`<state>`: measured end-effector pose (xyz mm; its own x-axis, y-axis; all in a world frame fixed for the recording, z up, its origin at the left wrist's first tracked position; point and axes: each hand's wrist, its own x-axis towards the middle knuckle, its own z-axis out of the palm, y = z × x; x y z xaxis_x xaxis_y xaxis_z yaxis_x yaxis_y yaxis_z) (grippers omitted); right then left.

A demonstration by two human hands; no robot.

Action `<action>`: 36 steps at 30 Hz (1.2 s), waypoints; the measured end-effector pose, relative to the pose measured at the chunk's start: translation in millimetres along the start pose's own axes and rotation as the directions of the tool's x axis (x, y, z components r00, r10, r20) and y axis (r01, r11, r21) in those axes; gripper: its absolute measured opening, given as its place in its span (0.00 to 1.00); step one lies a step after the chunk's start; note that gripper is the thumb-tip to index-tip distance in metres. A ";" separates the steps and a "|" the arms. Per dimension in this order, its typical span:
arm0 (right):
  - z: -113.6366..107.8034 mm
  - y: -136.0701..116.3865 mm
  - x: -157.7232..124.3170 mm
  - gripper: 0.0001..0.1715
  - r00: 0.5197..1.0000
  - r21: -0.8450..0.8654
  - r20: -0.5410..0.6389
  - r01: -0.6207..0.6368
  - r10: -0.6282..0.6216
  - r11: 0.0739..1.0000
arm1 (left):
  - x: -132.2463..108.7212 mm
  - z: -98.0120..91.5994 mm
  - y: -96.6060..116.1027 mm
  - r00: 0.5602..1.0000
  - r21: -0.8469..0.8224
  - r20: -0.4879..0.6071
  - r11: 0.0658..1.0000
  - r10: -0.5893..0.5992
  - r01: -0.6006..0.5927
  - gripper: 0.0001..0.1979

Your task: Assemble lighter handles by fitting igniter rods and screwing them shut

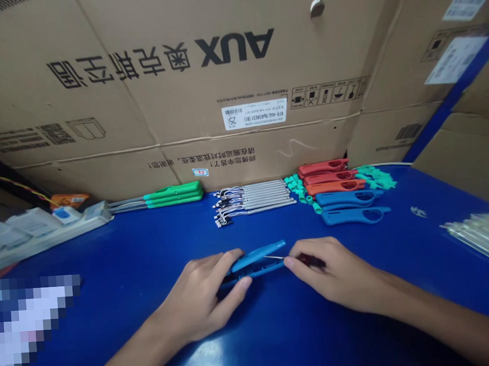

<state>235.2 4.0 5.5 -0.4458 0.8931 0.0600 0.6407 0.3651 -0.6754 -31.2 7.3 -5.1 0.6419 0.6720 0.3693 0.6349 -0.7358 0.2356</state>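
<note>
My left hand [218, 287] grips a blue plastic casing [257, 255] between thumb and fingers, low in the middle of the view. The casing's two halves are parted toward the right end and close together near my left fingers. My right hand [333, 271] is closed around the dark reddish handle of a thin metal tool [314, 260]. The tool's shaft points left, and its tip is at the gap between the two halves.
Behind my hands on the blue table [146, 332] lie green lighters [174, 195], silver rods with wires [266, 197], teal caps [374, 177], red casings [327, 178] and blue casings [350, 216]. Clear tubes [479, 235] lie right, a power strip [44, 234] left. Cardboard [141, 117] stands behind.
</note>
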 end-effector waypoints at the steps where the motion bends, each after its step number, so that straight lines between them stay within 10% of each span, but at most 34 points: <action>1: -0.2 0.4 0.2 0.20 1.000 0.010 0.001 -0.007 0.007 1.000 | -0.4 -0.3 -0.3 1.000 -0.008 0.007 1.000 -0.005 0.005 0.13; 14: -6.5 4.6 2.8 0.14 0.996 0.143 0.067 -0.073 0.064 0.987 | 0.1 -3.3 -1.3 1.000 0.080 0.002 0.996 -0.031 0.030 0.12; 36: -12.0 6.0 1.3 0.14 0.981 -0.156 0.128 0.163 -0.144 0.974 | -3.1 0.0 -7.2 0.980 -0.036 -0.119 0.987 -0.159 0.156 0.16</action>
<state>245.9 10.5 10.3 -0.6099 0.7901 0.0615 0.6491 0.5425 -0.5332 -37.7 10.5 -7.9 0.4765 0.7659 0.4316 0.7116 -0.6243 0.3223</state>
